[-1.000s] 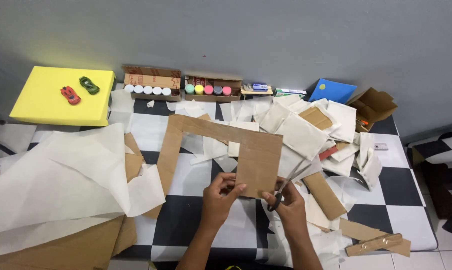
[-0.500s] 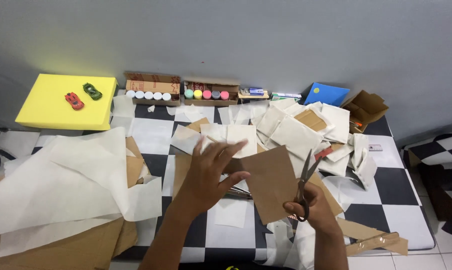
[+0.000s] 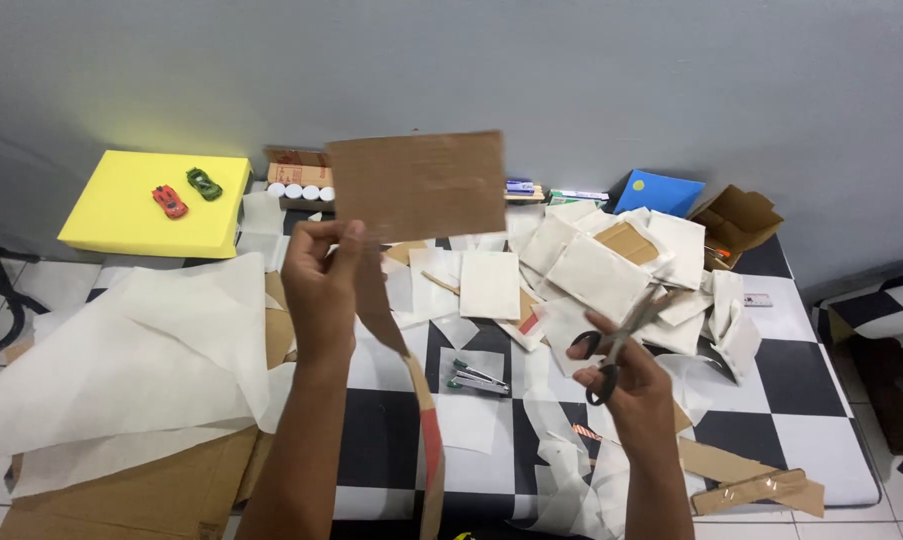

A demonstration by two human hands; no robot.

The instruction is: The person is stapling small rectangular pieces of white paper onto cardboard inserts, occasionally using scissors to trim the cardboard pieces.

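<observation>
Checkered floor (image 3: 802, 440) below, covered with much paper. Big white sheet (image 3: 122, 350) at left over brown board (image 3: 142, 495). Yellow block (image 3: 147, 205) at far left with two toy cars (image 3: 187, 192) on top. Pile of white paper pieces (image 3: 612, 265) at right, blue folder (image 3: 658, 192) and open box (image 3: 740, 220) behind.

Cardboard (image 3: 417, 185) raised high in the middle, upright, with a narrow strip hanging down from its lower left corner. Left hand (image 3: 322, 285) closed on that lower left corner, thumb in front. Right hand (image 3: 622, 375) apart from the cardboard, lower and to the right, closed around scissors (image 3: 622, 340), fingers in the loops, blades pointing up, nearly together.

Stapler (image 3: 477, 377) on the floor between the hands.

Probably best to hold the cardboard steady near the cut line and keep the hanging strip away from the blades.
</observation>
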